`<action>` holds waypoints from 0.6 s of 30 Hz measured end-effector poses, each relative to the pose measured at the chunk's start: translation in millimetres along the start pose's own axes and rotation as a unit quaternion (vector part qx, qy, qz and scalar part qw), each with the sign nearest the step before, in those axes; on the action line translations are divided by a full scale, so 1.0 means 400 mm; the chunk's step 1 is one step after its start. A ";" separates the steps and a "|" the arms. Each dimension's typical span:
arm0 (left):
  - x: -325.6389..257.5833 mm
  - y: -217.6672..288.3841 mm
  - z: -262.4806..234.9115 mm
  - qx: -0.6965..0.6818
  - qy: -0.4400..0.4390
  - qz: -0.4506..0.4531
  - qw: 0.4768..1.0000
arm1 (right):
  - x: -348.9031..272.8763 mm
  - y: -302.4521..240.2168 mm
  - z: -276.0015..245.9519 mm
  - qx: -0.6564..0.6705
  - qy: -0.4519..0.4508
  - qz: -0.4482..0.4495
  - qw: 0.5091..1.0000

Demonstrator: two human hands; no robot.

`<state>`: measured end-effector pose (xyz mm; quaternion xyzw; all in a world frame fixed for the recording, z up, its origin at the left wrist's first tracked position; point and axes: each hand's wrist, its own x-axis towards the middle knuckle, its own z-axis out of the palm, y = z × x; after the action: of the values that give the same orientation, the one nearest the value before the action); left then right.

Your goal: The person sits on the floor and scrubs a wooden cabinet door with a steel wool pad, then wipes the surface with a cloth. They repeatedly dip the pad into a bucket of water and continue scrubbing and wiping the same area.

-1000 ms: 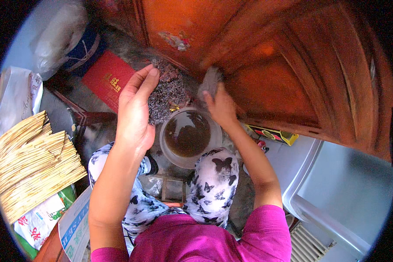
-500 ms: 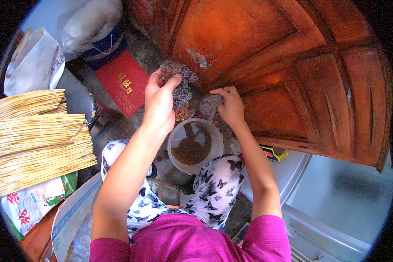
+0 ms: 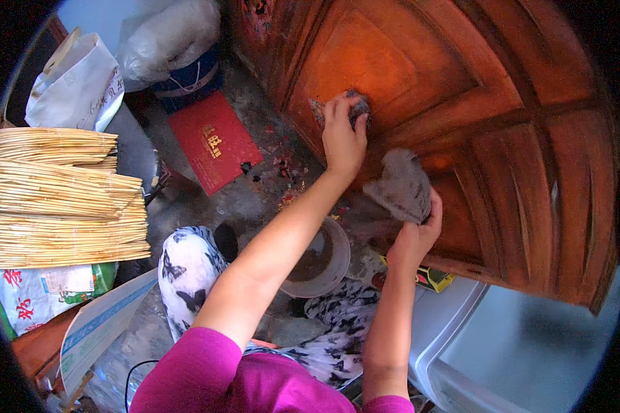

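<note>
With fingers bent round it, my left hand (image 3: 344, 141) presses a dark steel wool scourer (image 3: 358, 110) to the reddish-brown wooden door panel (image 3: 365, 58). A torn paper scrap (image 3: 315, 110) stuck on the panel shows beside those fingers. Lower and to the right, my right hand (image 3: 420, 234) grips a grey cloth (image 3: 399, 184) by its lower edge; the cloth hangs bunched in front of the panel. Below my hands, a clear plastic bucket (image 3: 341, 258) with murky brown water stands on the floor between my legs, partly hidden by my left forearm.
A red box (image 3: 203, 138) lies flat on the littered floor. Behind it stands a blue bucket (image 3: 189, 79) with a plastic bag on top. Bundles of thin sticks (image 3: 62, 206) are stacked at left, near a white paper bag (image 3: 76, 82). A grey plastic bin (image 3: 455, 316) is at lower right.
My left hand has moved right with the steel wool, onto the panel. My right hand has turned and raised the grey cloth away from the floor beside the bucket.
</note>
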<state>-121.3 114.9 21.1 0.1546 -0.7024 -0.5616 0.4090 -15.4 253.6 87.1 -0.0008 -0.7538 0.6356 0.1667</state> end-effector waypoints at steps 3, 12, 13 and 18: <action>-0.061 -0.074 0.039 0.040 0.004 0.004 0.999 | 0.004 0.037 -0.035 -0.040 -0.019 0.030 0.999; -0.071 -0.075 0.064 -0.053 0.067 -0.020 0.996 | 0.000 0.022 -0.072 0.075 -0.017 0.177 0.981; -0.068 -0.116 0.057 -0.027 0.074 -0.034 0.996 | -0.004 0.017 -0.058 0.090 -0.018 0.189 0.978; -0.055 -0.207 0.050 0.008 0.092 -0.141 0.986 | -0.004 0.026 -0.019 0.102 -0.062 0.187 0.975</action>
<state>-142.6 116.4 -64.4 0.3061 -0.6378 -0.5911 0.3874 -14.0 262.6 77.8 -0.0854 -0.6802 0.7280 -0.0027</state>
